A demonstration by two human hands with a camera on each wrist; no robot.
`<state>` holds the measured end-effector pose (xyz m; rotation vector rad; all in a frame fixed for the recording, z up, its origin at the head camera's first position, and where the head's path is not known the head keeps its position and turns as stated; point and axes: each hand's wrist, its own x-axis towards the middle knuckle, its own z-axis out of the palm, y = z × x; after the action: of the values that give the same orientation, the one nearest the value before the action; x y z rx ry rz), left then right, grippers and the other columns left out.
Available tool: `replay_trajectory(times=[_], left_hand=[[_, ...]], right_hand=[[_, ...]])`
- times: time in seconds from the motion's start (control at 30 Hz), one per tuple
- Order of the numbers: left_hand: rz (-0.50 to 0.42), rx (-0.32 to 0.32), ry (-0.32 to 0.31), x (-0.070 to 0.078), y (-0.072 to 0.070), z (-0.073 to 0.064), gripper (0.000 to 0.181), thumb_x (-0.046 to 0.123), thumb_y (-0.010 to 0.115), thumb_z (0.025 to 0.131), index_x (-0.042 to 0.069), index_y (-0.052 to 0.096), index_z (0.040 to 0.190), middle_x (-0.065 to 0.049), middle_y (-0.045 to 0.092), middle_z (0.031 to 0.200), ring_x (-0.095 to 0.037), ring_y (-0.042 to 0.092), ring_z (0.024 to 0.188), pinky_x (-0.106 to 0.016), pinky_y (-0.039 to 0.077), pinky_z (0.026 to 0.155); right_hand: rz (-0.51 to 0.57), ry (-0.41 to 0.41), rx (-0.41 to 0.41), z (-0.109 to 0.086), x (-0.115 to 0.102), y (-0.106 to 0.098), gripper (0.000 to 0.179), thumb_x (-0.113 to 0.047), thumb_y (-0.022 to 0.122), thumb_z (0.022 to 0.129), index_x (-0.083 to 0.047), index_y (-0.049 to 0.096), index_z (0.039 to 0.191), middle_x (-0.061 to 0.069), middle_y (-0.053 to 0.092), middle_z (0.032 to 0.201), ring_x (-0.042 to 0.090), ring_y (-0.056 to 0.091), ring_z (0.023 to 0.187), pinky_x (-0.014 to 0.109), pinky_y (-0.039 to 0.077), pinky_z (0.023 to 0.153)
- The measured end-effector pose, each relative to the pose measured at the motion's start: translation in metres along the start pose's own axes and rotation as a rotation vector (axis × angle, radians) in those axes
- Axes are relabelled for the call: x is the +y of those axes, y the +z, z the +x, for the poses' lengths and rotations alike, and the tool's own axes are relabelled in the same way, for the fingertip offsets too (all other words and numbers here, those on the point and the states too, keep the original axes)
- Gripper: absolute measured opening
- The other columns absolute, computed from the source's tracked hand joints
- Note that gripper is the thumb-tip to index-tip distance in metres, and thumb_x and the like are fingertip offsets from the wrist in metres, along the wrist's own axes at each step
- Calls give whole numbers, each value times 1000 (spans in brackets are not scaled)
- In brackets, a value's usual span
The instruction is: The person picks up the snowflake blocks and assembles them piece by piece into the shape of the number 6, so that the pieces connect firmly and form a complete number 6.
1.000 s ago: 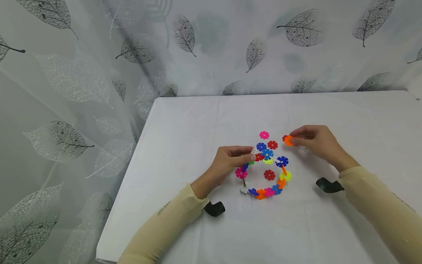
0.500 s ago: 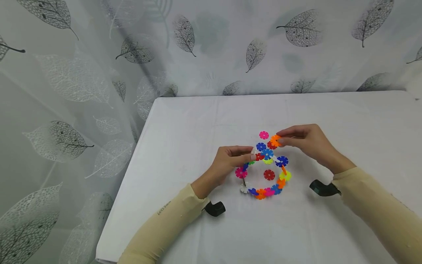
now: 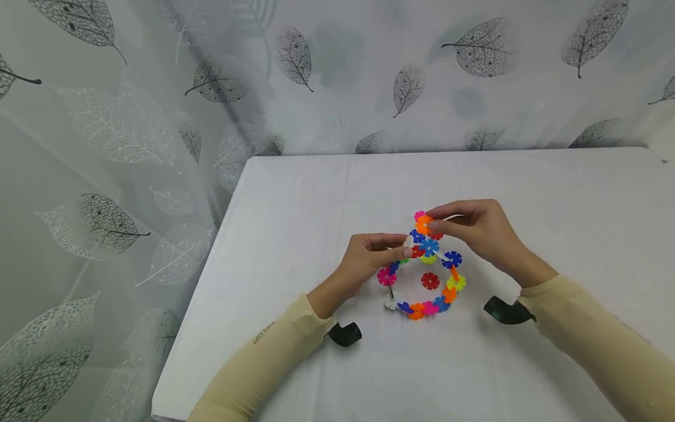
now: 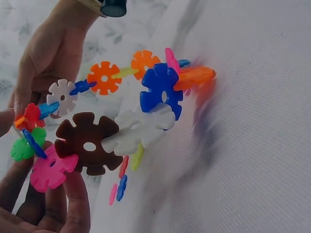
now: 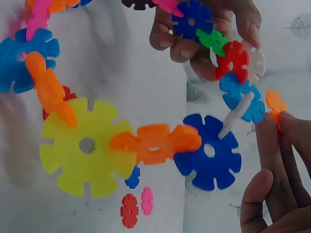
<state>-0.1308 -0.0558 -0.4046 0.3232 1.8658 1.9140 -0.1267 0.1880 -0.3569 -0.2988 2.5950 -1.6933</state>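
A ring of many-coloured notched plastic discs [image 3: 416, 310], slotted into one another, stands raised over the white table. My left hand [image 3: 364, 261] pinches its upper left part, by a white disc [image 5: 256, 64] and a red disc [image 5: 233, 60]. In the left wrist view a brown disc [image 4: 87, 144] and a pink disc [image 4: 52, 170] of the ring show near those fingers. My right hand [image 3: 474, 228] pinches a single orange disc [image 5: 276, 102] between thumb and fingers, just beyond the ring's top. In the right wrist view this disc is apart from the ring's light blue disc [image 5: 243, 97].
Loose discs lie on the white table [image 3: 316, 199]: a red disc [image 3: 430, 281] seen through the ring, and behind it a pink disc [image 3: 419, 215] and a blue disc [image 3: 416, 236]. A leaf-printed curtain [image 3: 337, 70] hangs behind and at left.
My right hand has moved left with the orange disc, from the right of the loose discs to above the ring's top. My left hand and the ring have hardly moved.
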Motion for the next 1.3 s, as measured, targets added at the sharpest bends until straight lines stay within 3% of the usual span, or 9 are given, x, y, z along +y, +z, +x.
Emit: replay_trajectory(times=[0.17,0.53,1.0,1.3], left_hand=[[2,7,15,0,1,0,32,17,75,93,5,73,123,-3,74,113,-18,69,102,-33,56,86],[15,13,40,-2,1,1,32,17,76,92,5,74,122,-3,75,112,-18,68,103,-33,56,86],[89,7,130,-2,2,0,33,16,75,93,2,73,122,-4,75,114,-16,71,102,-32,56,88],[163,-21,197,-6,2,2,34,14,71,96,-3,69,125,-14,71,122,-13,71,104,-29,55,91]], right_hand=[[15,-64,-20,-1,-3,7,22,-11,76,92,-3,76,112,10,74,107,16,74,89,25,57,79],[-28,-101,-13,-2,-4,12,23,-12,76,92,-3,76,113,13,74,109,9,73,89,19,56,78],[-50,-153,9,-3,3,18,19,-9,77,91,-4,77,109,8,75,101,8,71,89,20,56,75],[-75,-163,49,-5,4,22,13,-10,78,90,-4,78,102,7,76,98,8,71,84,19,56,73]])
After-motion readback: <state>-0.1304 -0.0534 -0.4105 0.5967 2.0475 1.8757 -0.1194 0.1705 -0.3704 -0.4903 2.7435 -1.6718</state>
